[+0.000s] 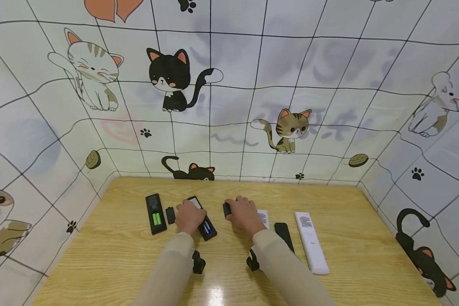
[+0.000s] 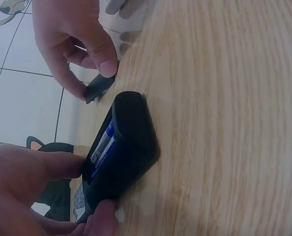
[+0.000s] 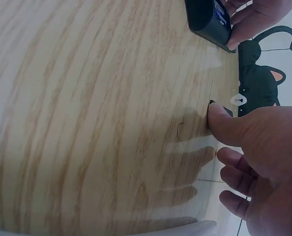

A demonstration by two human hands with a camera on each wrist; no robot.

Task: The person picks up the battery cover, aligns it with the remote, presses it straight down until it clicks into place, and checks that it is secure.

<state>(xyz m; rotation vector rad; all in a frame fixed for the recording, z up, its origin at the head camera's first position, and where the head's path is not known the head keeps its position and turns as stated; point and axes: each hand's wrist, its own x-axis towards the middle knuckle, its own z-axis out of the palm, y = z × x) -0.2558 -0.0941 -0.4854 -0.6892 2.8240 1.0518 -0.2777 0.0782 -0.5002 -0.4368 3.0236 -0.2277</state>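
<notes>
My left hand grips a black remote control by its sides, with the battery compartment facing up. Blue-and-white batteries lie in that compartment, seen in the left wrist view. To the right of it, my right hand pinches a small black battery cover between thumb and fingers. In the left wrist view this cover is apart from the remote, close to the tabletop. Whether it touches the wood I cannot tell.
On the wooden table, a black remote with green batteries lies left, beside another loose cover. Rightward are a partly hidden white item, a black remote and a long white remote. Cat-printed cloth stands behind.
</notes>
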